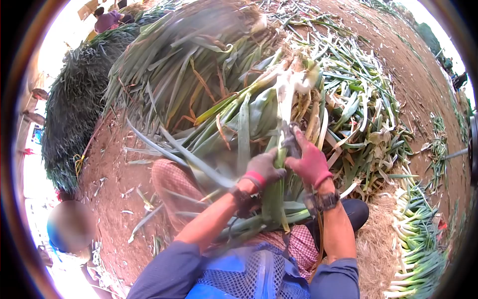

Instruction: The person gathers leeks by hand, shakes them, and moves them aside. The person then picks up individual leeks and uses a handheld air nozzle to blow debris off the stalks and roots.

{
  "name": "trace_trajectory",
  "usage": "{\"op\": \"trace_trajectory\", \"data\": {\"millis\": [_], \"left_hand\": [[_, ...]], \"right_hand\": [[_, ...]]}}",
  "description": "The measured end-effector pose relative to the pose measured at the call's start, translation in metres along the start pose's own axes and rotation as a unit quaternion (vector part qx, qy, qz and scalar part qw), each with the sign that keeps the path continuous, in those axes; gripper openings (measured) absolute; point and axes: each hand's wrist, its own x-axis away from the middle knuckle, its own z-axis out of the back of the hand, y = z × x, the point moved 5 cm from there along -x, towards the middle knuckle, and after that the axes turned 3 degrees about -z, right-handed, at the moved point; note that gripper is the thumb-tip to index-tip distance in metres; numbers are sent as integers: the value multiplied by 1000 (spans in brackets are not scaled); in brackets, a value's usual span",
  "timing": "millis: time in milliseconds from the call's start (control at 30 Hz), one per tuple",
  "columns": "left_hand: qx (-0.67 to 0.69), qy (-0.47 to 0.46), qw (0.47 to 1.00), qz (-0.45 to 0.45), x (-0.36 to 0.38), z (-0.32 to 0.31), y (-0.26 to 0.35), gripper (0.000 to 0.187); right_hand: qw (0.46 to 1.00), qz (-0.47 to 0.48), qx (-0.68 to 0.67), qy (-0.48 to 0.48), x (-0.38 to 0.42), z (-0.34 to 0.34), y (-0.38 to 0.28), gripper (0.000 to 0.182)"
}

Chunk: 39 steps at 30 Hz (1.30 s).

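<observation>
In front of my lap I hold a large green onion, its white root end pointing away and its green leaves hanging toward me. My left hand, in a grey glove with a pink cuff, is closed around its green part. Just to the right, my right hand in a pink-red glove with dark fingertips grips the stalk. Both sets of fingers sit close together on it. Beyond them lies a big pile of untrimmed green onions, roots at its right end.
Stripped leaves and peelings are heaped to the right. Trimmed green onions lie in a row at lower right, beside a straw-coloured root heap. Another dark green stack stands left. A person is at upper left, another at lower left.
</observation>
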Motion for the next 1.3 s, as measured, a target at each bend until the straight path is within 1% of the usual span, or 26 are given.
{"op": "trace_trajectory", "data": {"millis": [100, 167, 233, 267, 367, 433, 467, 500, 533, 567, 600, 633, 700, 767, 833, 867, 900, 967, 1033, 1067, 1100, 1133, 1167, 1200, 1233, 1300], "left_hand": [[16, -37, 999, 8, 14, -42, 3, 54], [-13, -101, 995, -18, 19, -70, 16, 45], [-63, -144, 985, -74, 18, -116, 24, 45], [-84, -193, 974, -80, 20, -123, 36, 44], [-92, -183, 973, -106, 1, -85, 57, 37], [5, 68, 981, -182, -24, -12, 47, 29], [-10, 64, 992, -106, -47, 32, 43, 24], [-9, 189, 966, -175, -75, 67, 17, 23], [-68, 280, 954, -81, -77, 107, 12, 24], [-125, 309, 941, -56, -93, 136, -15, 28], [-187, 266, 945, 43, -99, 156, -25, 34], [-212, 235, 945, 76, -111, 163, -53, 40], [-230, 213, 945, 90, -119, 157, -93, 42], [-230, 190, 950, 90, -124, 153, -101, 42], [-227, 167, 955, 95, -122, 153, -92, 42], [-261, 115, 950, 125, -122, 156, -82, 41], [-295, 64, 941, 152, -125, 158, -76, 39], [-333, 93, 930, 124, -126, 164, -68, 36], [-307, 154, 938, 32, -113, 181, -26, 33], [-293, 160, 943, -16, -112, 186, -12, 31], [-271, 118, 955, -16, -108, 190, 8, 34], [-217, 67, 973, -30, -108, 190, 22, 36], [-161, 15, 986, -45, -109, 186, 32, 40], [12, -34, 998, -43, -114, 172, 32, 38], [103, -67, 992, -28, -121, 156, 31, 33], [79, -116, 990, -2, -120, 127, 33, 30]], "right_hand": [[1000, -8, -11, -24, 17, -5, 23, 95], [997, -82, 10, 0, 19, -5, 58, 96], [990, -136, 33, 5, 21, -1, 93, 100], [988, -150, 27, 17, 24, 1, 115, 99], [972, -226, -47, 43, 46, 16, 130, 97], [979, -167, -90, 78, 61, 15, 143, 95], [978, -148, -121, 79, 70, 11, 137, 96], [977, -130, -152, 80, 78, 11, 122, 96], [982, -148, -115, 37, 85, 13, 104, 96], [983, -130, -126, 16, 89, 4, 100, 97], [986, -112, -123, 0, 92, -5, 94, 97], [988, -93, -119, -16, 94, -15, 85, 98], [989, -16, -143, -27, 97, -24, 54, 96], [988, -12, -132, -73, 95, -36, 34, 96], [989, -6, -131, -62, 90, -45, 25, 96], [990, 3, -129, -51, 87, -45, 23, 97], [991, 4, -127, -51, 85, -43, 20, 97], [989, -62, -122, -63, 80, -41, 21, 96], [990, -55, -125, -30, 72, -28, 32, 96], [980, -64, -187, 0, 69, -19, 37, 95], [966, -72, -247, 32, 66, -11, 41, 94], [964, -25, -260, 48, 65, -6, 37, 92], [964, -25, -260, 49, 66, -4, 33, 92], [962, -9, -272, 37, 69, -1, 24, 91], [959, 6, -283, 26, 73, 1, 18, 91], [958, -1, -285, 43, 76, -3, 23, 91]]}}
